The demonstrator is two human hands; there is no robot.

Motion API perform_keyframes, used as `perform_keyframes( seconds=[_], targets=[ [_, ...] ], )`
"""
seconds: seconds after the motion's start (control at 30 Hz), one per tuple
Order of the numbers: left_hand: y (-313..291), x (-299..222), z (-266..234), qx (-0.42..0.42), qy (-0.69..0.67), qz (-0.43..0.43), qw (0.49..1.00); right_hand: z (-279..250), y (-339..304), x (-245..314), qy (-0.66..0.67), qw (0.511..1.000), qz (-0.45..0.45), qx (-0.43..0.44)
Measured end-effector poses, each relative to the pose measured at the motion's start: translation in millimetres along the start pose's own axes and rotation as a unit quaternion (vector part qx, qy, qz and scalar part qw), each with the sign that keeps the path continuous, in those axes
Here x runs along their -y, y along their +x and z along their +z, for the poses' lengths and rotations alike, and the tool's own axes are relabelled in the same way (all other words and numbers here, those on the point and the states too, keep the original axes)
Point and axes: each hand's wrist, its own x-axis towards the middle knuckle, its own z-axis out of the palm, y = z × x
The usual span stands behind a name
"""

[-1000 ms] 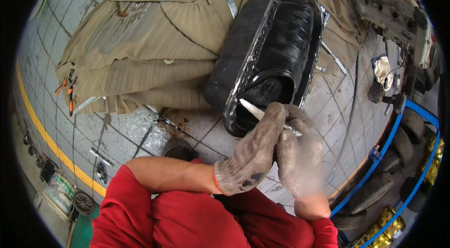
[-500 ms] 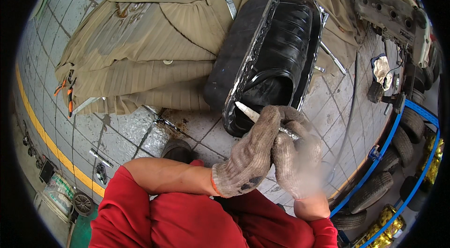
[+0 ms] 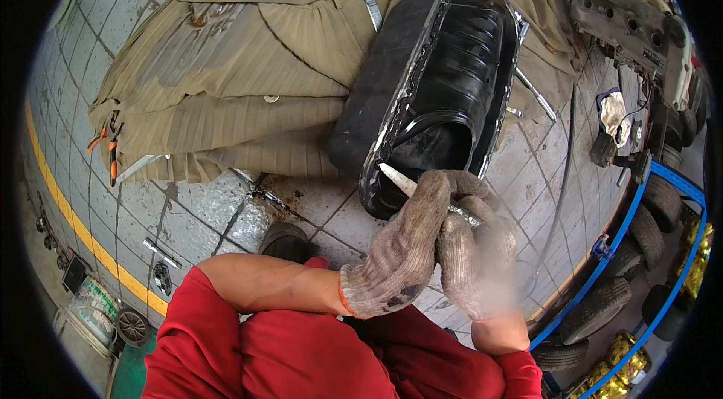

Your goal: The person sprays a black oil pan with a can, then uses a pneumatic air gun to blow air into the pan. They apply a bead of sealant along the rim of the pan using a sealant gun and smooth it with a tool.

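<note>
My left hand (image 3: pixel 395 259), in a dirty knitted work glove, is closed round a sealant tube (image 3: pixel 464 215). The tube's white tapered nozzle (image 3: pixel 397 179) sticks out toward the upper left. My right hand (image 3: pixel 478 248), gloved as well and partly blurred, is closed on the crumpled silvery end of the same tube. The nozzle tip is close to the near-left rim of a black oil pan (image 3: pixel 348 116); whether it touches cannot be made out. The pan leans on its side, its hollow facing right, and a lumpy dark bead with whitish patches runs along its rim.
Under the pan, a khaki cloth (image 3: pixel 248 60) spreads over the tiled floor (image 3: pixel 218 210). Orange-handled pliers (image 3: pixel 113 162) lie at its left edge, a metal bar (image 3: pixel 536 95) at its right. A grimy engine cover (image 3: pixel 621 22) and tyres (image 3: pixel 599 308) behind blue rails (image 3: pixel 584 357) stand at right.
</note>
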Motion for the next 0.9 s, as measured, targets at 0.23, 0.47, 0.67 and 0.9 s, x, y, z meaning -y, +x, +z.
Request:
perform_keyframes(
  seconds=[0.23, 0.47, 0.67, 0.9],
  targets=[
    [-2.4, 11.2, -3.5, -0.047, 0.061, 0.008, 0.997, 0.3, 8.4, 11.7, -0.020, 1.000, -0.006, -0.014],
    [-0.1, 2.4, -1.9, -0.002, 0.106, 0.023, 0.994, 1.0, 6.9, 12.3, -0.006, 1.000, 0.008, -0.013],
    [-4.0, -4.6, -4.1, 0.024, -0.028, -0.019, 0.999, 1.6, 7.2, 11.5, -0.003, 1.000, -0.002, -0.016],
    [0.3, -6.8, -1.1, 0.015, 0.055, 0.005, 0.998, 1.6, 4.9, 9.1, -0.014, 1.000, -0.002, -0.020]
  ],
)
